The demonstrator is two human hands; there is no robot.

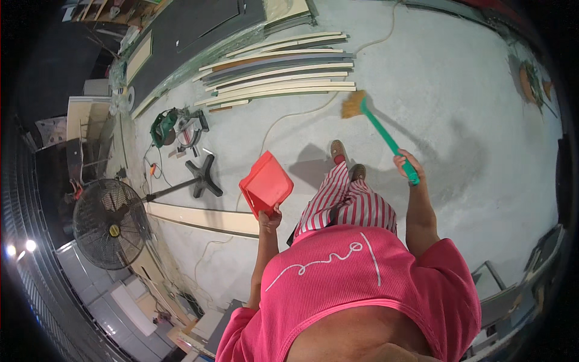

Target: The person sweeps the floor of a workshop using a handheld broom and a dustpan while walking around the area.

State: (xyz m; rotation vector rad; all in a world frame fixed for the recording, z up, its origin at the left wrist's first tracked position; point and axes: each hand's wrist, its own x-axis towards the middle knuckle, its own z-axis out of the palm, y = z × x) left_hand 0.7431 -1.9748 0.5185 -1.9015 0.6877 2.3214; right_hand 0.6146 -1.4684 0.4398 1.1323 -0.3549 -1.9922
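Observation:
My left hand (269,218) grips a red dustpan (268,181) at its near end, the pan held out in front of my left side. In my right hand (409,164) is the green handle of a hand brush (384,134), with the fingers wrapped round it. The brush points away and to the left, and its tan bristles (353,105) are near the ends of some long strips. Whether the bristles touch the floor I cannot tell.
Several long cream and grey strips (283,69) lie ahead on the pale floor. A green mitre saw (175,128) and a black pedestal fan (111,224) are at left. A cable (295,113) crosses the floor; a long board (205,218) lies near the dustpan.

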